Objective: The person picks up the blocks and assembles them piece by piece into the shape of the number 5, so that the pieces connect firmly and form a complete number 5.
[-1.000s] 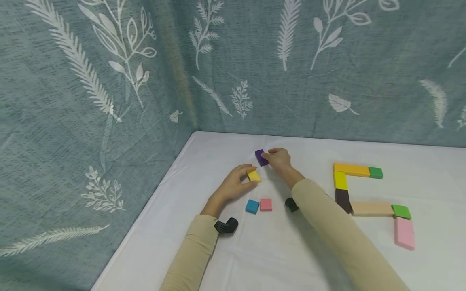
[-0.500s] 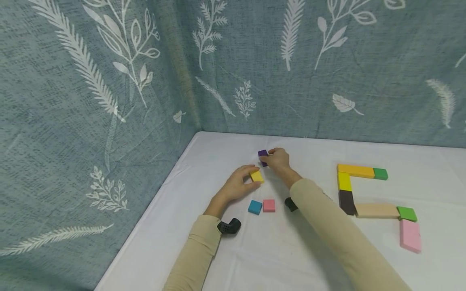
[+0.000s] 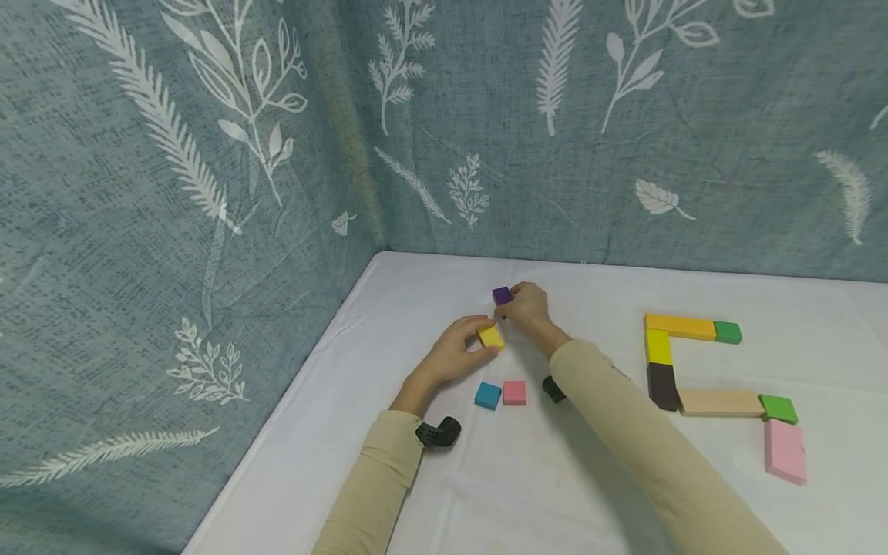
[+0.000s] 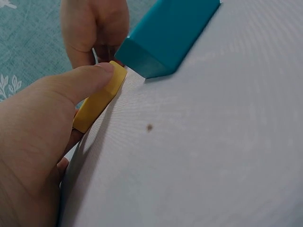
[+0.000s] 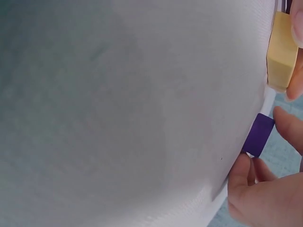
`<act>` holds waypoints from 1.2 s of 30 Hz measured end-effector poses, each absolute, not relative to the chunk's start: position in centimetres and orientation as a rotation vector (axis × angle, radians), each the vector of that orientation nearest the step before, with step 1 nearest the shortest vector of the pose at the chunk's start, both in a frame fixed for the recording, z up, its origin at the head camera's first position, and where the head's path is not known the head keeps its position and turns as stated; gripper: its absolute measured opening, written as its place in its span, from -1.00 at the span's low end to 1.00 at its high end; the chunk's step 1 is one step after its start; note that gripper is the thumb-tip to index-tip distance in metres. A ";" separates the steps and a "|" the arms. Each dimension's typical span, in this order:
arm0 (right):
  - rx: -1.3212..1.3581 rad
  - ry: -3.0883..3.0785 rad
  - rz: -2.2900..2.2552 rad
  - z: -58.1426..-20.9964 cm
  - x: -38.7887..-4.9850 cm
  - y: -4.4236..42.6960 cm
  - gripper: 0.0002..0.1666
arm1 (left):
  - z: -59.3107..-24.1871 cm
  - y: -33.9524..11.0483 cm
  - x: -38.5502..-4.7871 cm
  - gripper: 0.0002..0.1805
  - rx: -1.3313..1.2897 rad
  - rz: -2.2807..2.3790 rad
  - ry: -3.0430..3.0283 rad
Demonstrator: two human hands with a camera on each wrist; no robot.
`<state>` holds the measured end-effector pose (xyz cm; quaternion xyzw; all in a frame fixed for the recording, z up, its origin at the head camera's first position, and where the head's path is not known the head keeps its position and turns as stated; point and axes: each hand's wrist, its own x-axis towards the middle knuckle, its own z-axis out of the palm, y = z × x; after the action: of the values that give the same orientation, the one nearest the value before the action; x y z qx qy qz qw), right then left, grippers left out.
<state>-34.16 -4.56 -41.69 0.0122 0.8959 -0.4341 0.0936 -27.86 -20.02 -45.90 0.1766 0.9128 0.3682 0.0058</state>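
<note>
A yellow block [image 3: 490, 337] lies on the white cloth, pinched between the thumb and fingers of the left hand [image 3: 454, 352]. The left wrist view shows the thumb on the face of that yellow block [image 4: 100, 98]. Just beyond it, the right hand [image 3: 529, 310] holds a small purple block [image 3: 502, 296] by its edges. In the right wrist view, fingers touch the purple block [image 5: 259, 135] at two ends, with a gap between it and the yellow block [image 5: 282, 53]. Nearer the body, a blue block [image 3: 488, 395] sits beside a pink one [image 3: 514, 392].
To the right, a chain of blocks lies on the cloth: orange [image 3: 680, 326], green [image 3: 728, 332], yellow [image 3: 658, 346], dark brown [image 3: 663, 386], tan [image 3: 720, 402], bright green [image 3: 778, 408] and pink [image 3: 785, 451]. A patterned curtain [image 3: 486, 154] stands behind and left.
The right hand has shifted its fingers toward the near end of the purple block, which now shows less of its length. The left hand stays on the yellow block. The head view has shifted slightly.
</note>
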 end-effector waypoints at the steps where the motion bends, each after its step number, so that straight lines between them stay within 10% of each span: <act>1: 0.026 2.660 -1.284 -41.6 -34.1 -4.6 -0.37 | -45.9 -20.0 -27.9 -0.44 0.550 1.156 2.856; 36: -0.510 2.617 -1.154 -39.3 -34.7 0.9 -0.40 | -45.8 -19.8 -27.9 -0.46 0.474 1.115 2.860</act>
<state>-34.73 0.85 -39.27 -0.1742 0.8945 -0.3945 0.1177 -27.88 -19.79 -45.81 0.1525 0.9206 0.3590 0.0180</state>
